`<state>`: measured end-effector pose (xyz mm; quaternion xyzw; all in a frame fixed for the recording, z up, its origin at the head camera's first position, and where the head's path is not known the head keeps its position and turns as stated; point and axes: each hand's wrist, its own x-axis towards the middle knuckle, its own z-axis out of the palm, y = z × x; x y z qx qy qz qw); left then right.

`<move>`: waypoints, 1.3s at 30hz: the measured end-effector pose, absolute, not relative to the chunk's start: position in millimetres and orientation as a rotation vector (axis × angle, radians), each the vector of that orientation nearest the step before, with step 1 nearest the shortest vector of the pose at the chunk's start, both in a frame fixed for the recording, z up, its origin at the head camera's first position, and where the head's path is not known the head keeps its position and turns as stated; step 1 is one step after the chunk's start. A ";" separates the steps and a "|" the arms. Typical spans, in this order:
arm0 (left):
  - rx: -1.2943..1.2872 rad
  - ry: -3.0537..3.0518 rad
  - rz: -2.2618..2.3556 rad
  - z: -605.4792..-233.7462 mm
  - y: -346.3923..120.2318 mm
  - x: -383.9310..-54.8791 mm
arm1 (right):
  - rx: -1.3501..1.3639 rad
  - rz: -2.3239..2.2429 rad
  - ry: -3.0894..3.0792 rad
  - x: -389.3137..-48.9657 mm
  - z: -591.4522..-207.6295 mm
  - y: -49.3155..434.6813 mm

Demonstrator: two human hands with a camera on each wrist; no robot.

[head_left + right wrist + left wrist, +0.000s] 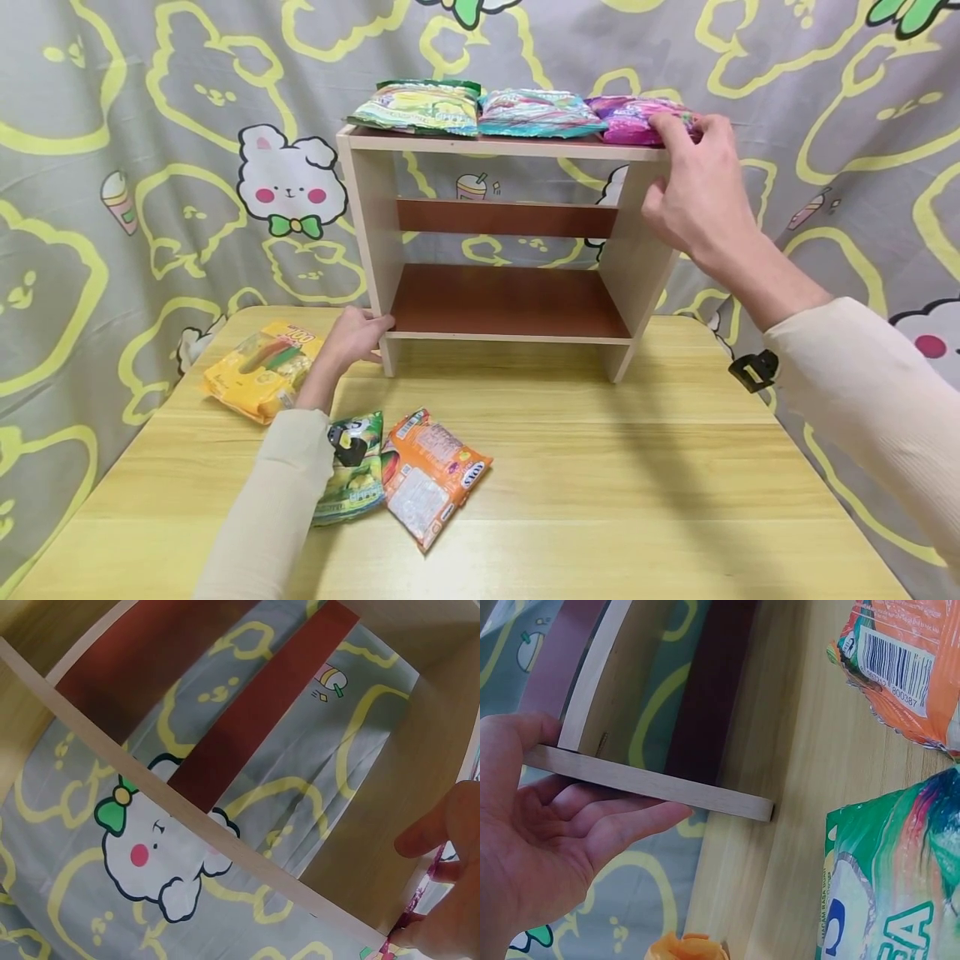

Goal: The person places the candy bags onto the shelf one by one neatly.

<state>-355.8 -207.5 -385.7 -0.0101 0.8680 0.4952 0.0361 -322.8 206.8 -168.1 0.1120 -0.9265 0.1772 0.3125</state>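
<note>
A small two-tier shelf (510, 302) with cream sides and brown boards stands on the table. My left hand (354, 337) grips its left side panel low down, thumb inside and fingers along the outer face, as the left wrist view shows. On the top board lie a yellow-green snack bag (420, 107), a teal bag (536, 114) and a pink-purple bag (637, 118). At the right end my right hand (697, 183) touches the pink-purple bag with its fingertips, the thumb lower and apart from it. In the right wrist view this bag (424, 889) is mostly hidden.
On the table's left lie a yellow snack bag (258, 371), a green bag (356, 479) partly under my left forearm, and an orange bag (431, 479) beside it. A patterned curtain (180, 167) hangs behind the wooden table (600, 492).
</note>
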 end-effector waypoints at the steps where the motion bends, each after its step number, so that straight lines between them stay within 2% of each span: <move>1: -0.035 2.663 1.531 -385.8 -207.3 -356.1 | 0.300 0.464 -2.438 -323.2 -168.7 206.7; 39: -0.036 2.653 1.543 -386.6 -207.3 -354.9 | 0.317 0.586 -2.342 -326.5 -178.3 215.4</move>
